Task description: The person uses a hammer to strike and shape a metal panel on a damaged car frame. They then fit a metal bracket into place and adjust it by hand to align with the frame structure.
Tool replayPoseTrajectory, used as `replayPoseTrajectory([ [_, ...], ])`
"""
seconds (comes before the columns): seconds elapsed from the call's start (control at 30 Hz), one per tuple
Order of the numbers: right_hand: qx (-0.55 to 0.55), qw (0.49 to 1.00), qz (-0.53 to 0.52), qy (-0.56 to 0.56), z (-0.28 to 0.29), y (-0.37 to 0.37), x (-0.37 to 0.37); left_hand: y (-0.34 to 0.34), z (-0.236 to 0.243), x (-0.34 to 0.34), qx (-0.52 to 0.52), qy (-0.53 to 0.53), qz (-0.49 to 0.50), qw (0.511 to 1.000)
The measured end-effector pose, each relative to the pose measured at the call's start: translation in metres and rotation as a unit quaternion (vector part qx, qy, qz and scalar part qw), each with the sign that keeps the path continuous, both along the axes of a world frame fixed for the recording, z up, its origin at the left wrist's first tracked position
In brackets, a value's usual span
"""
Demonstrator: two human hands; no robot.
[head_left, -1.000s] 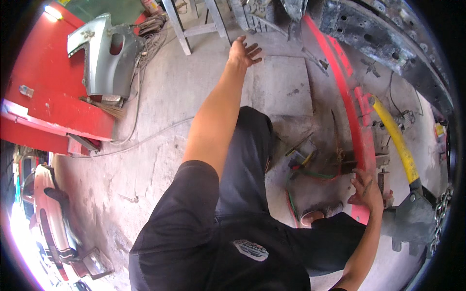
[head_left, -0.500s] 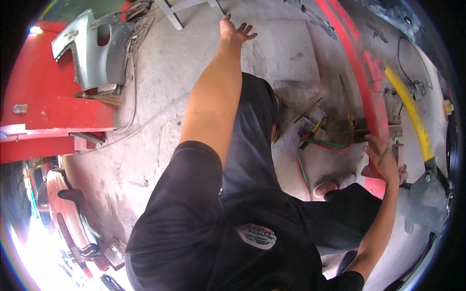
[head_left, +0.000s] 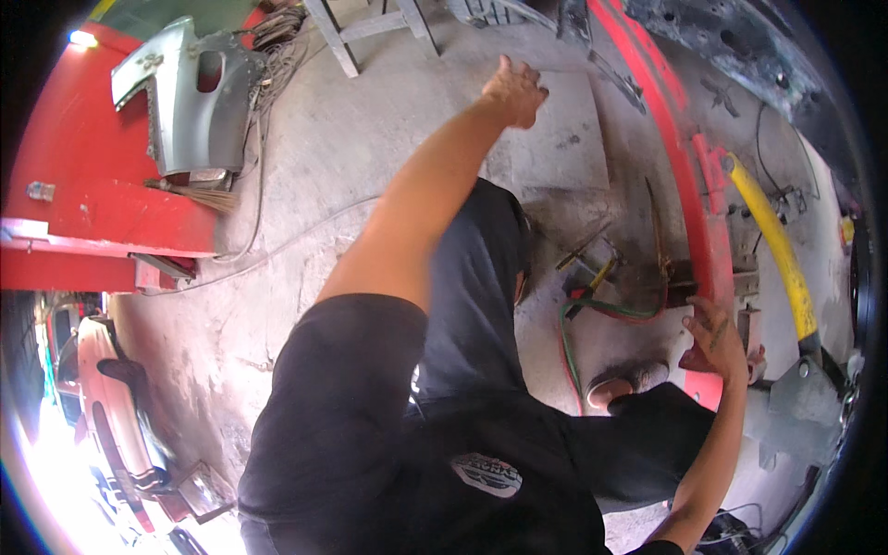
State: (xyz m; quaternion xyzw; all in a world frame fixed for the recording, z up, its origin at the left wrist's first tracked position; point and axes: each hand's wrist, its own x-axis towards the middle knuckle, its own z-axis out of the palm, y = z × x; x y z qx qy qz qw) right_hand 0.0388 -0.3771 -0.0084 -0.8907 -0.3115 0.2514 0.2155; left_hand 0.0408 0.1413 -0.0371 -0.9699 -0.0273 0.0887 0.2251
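Note:
My left arm stretches forward, and my left hand (head_left: 513,94) hangs in the air above the floor near a grey flat sheet (head_left: 560,129). Its fingers are slightly bent and apart, with nothing in them. At the right, my right hand (head_left: 720,342) is on the long red steel beam (head_left: 686,176), its fingers bent over the beam's surface. The palm side is hidden. Beside that beam, a yellow bar (head_left: 775,242) slopes down to a grey metal bracket (head_left: 803,402).
Green and red hoses (head_left: 606,305) and tools lie on the floor between my legs and the beam. A silver car body panel (head_left: 194,106) leans on a red platform (head_left: 102,208) at the left, with cables beside it. A grey metal stand (head_left: 375,26) is at the far side.
My left hand has swung right and slightly nearer, its fingers less spread. My right hand stays on the beam. The view has shifted a little, showing more of the far stand.

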Motion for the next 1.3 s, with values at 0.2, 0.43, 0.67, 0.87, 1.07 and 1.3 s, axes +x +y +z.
replayPoseTrajectory([
  [0.2, -0.009, 0.999, -0.016, 0.026, -0.003, 0.001, -0.005, -0.014, -0.024, -0.018, 0.157, 0.091, -0.071, 0.981],
  [0.43, -0.041, 0.997, -0.015, 0.062, -0.006, 0.007, -0.007, -0.022, -0.033, -0.018, 0.251, 0.111, -0.097, 0.957],
  [0.67, -0.012, 0.998, 0.003, 0.062, -0.032, -0.010, -0.005, -0.035, -0.031, -0.002, 0.266, 0.117, -0.093, 0.952],
  [0.87, -0.026, 0.997, 0.068, 0.019, -0.011, 0.020, 0.001, 0.046, -0.131, 0.025, 0.375, 0.056, -0.015, 0.925],
  [1.07, -0.049, 0.995, 0.090, -0.009, -0.033, -0.007, 0.009, -0.009, -0.067, 0.009, 0.197, 0.025, -0.031, 0.980],
  [1.3, -0.039, 0.997, 0.060, -0.027, -0.037, -0.025, -0.008, -0.036, -0.050, 0.012, 0.128, 0.025, -0.042, 0.991],
])
